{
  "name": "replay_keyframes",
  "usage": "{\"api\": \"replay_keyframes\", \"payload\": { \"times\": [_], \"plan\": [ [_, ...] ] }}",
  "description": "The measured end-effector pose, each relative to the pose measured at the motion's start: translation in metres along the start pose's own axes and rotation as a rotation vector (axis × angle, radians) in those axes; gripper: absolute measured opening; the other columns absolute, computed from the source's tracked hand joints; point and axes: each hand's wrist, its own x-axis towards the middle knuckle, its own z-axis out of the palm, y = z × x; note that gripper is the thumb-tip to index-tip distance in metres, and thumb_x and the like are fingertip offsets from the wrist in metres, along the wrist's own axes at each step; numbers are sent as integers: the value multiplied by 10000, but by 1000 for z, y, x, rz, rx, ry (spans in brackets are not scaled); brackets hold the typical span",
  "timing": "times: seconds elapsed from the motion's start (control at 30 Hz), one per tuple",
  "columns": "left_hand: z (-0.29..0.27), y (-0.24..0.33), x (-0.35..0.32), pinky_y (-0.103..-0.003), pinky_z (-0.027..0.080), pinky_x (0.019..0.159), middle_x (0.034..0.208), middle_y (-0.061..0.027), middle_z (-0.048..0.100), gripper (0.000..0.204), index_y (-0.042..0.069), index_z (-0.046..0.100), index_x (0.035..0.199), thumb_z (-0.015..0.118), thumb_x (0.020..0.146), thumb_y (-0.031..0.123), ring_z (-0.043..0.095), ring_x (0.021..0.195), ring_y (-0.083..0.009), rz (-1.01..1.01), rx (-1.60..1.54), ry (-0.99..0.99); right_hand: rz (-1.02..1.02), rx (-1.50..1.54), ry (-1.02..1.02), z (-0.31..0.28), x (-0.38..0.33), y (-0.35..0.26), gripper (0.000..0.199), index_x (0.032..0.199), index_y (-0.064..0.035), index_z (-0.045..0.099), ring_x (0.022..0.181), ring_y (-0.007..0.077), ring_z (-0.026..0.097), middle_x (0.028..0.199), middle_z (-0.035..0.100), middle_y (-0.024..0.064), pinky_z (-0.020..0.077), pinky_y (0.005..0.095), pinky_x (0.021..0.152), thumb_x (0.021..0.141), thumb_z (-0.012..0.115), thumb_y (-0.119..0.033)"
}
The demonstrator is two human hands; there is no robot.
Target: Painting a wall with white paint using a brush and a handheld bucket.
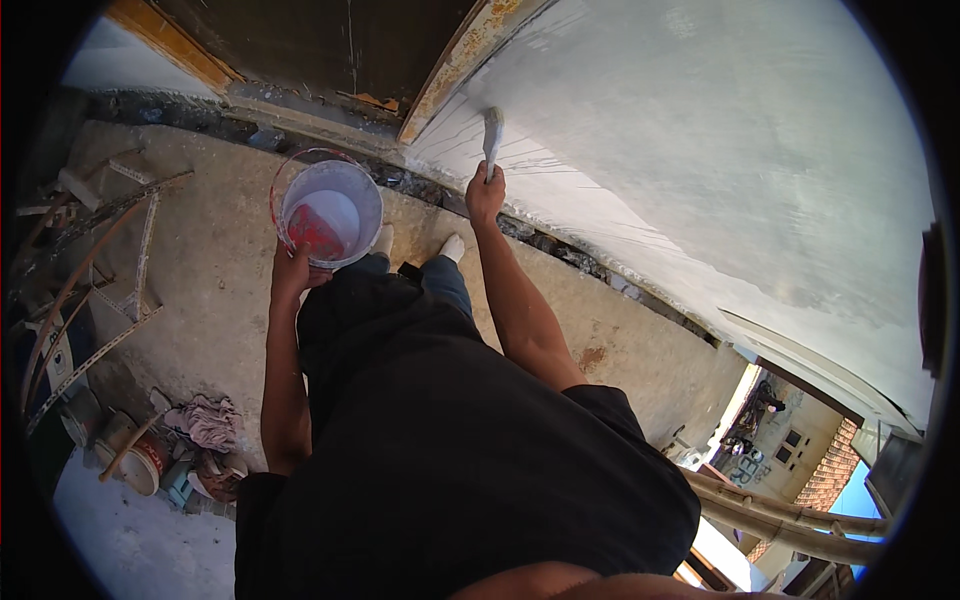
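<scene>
My left hand (297, 268) grips the near rim of a white plastic bucket (370, 200) and holds it tilted in front of me, above the floor. Pale, whitish paint (338, 205) lies inside it, and a red patch shows at its near side. A thin wire handle hangs loose at the bucket's left. My right hand (486, 192) is closed around the handle of a paintbrush (493, 135). The bristles point away from me, at the pale wall (680, 150) beside the door frame; whether they touch it I cannot tell.
A dark door (320, 45) with a worn wooden frame (455, 70) stands ahead. A debris-filled gutter (560, 245) runs along the wall's foot. Left are rusty metal frames (145, 250), buckets (140, 460) and a crumpled cloth (205, 420). Bamboo poles (790, 515) cross at lower right.
</scene>
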Motion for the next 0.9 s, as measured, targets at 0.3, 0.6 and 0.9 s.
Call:
{"api": "replay_keyframes", "payload": {
  "times": [0.3, 0.6, 0.9],
  "plan": [
    [-5, -12, -7, -349, 627, 546, 1005, -245, 647, 496, 47, 302, 1390, 483, 960, 217, 713, 684, -304, 15, 10, 76, 26, 92, -261, 32, -9, -32, 464, 1131, 37, 548, 1007, 497, 581, 1049, 606, 349, 450, 507, 841, 991, 449, -394],
    [-8, -20, -7, -316, 601, 502, 964, -237, 654, 516, 103, 210, 1455, 424, 992, 184, 700, 627, -277, -11, -59, 79, -57, -125, -79, -26, 2, -5, 364, 1107, -35, 544, 756, 443, 639, 771, 648, 245, 464, 508, 660, 988, 471, -371],
    [-4, -14, -10, -329, 615, 533, 944, -235, 659, 480, 61, 329, 1380, 490, 957, 221, 705, 643, -285, 30, 0, 68, -214, -130, -216, -36, 17, -29, 332, 1048, -50, 575, 755, 462, 625, 770, 646, 240, 469, 511, 667, 988, 487, -364]
  ]
}}
